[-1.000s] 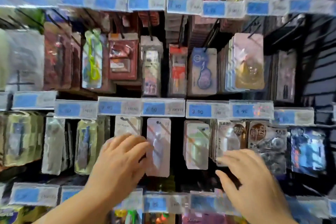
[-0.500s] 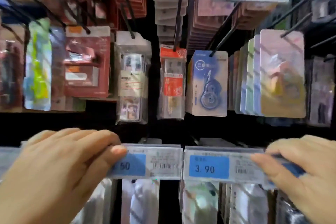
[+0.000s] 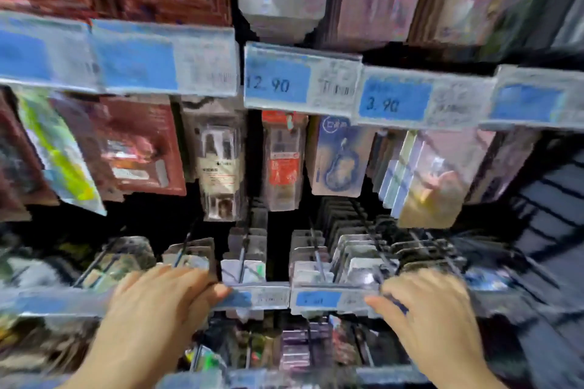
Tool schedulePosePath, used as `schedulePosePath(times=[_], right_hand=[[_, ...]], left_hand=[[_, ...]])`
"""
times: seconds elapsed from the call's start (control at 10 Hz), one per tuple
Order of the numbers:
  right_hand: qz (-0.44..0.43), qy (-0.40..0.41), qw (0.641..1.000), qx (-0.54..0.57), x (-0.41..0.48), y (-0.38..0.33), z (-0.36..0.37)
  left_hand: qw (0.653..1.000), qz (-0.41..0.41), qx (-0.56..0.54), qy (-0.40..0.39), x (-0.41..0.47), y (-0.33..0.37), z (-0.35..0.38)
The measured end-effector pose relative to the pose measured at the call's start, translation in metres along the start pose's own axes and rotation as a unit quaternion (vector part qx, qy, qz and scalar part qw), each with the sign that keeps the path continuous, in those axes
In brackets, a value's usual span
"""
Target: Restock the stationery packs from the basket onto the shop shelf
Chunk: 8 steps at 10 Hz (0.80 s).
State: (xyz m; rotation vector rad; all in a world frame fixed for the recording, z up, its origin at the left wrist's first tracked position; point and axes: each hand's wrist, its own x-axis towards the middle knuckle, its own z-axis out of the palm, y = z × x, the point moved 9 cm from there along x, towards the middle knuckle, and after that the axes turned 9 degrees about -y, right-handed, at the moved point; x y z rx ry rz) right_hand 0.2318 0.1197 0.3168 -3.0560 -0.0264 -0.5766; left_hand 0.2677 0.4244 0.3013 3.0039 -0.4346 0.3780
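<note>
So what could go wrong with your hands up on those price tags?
Left hand and right hand both touch the price tags at the hook ends; pulling could pop a tag off. The hanging packs behind sit crowded, so a bump might knock some off.

1. Shelf (image 3: 151, 221): dark peg rack filling the view, with a black back behind the hooks
2. Upper rail (image 3: 205, 69): clear strip across the top third, sitting lower toward the right, blurred
3. Blue tags (image 3: 136, 63): set along the upper rail; one reads 12.90 (image 3: 275, 84), the next to its right 3.90 (image 3: 392, 103), the rest unreadable
4. Hooks (image 3: 241, 257): thin dark wire prongs in a row below centre, pointing out toward the camera
5. Lower rail (image 3: 316, 298): clear strip with blue tags, print too blurred to read
6. Bottom rail (image 3: 268, 377): at the lower frame edge, blurred
7. Slat panel (image 3: 550, 199): dark with horizontal grooves, at the right edge
8. Light: bright on the rails, deep shadow between tiers
</note>
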Motion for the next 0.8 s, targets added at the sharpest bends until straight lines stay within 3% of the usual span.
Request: schedulePosePath(times=[0.1,0.2,0.3,0.4,0.5,0.6,0.7,0.8], right_hand=[[-0.036,-0.026,0.998,-0.035,0.0,-0.01,-0.005],[-0.004,-0.182,0.983,0.027,-0.002,-0.013,-0.001],[-0.008,-0.274,0.962,-0.014,-0.004,-0.02,-0.011],[-0.042,-0.3,0.951,-0.054,-0.01,-0.028,-0.025],[-0.007,-0.198,0.978,0.068,-0.007,-0.029,-0.071],[-0.053,0.015,0.993,0.107,-0.004,-0.041,-0.148],[-0.059,0.155,0.981,0.1,0.002,-0.041,-0.201],[-0.002,0.134,0.989,0.062,0.018,-0.036,-0.219]], left_hand=[[0.998,0.046,-0.004,-0.031,0.004,0.011,-0.011],[0.996,0.03,-0.036,-0.073,0.0,0.009,-0.01],[0.995,-0.004,-0.021,-0.092,-0.001,0.014,-0.018],[0.987,-0.026,-0.042,-0.155,-0.008,0.017,-0.024],[0.996,0.032,-0.056,-0.062,-0.011,0.043,-0.088],[0.984,0.11,-0.044,0.134,-0.019,0.069,-0.184],[0.963,0.074,-0.028,0.257,-0.011,0.055,-0.249],[0.975,0.015,-0.008,0.223,0.001,0.032,-0.259]])
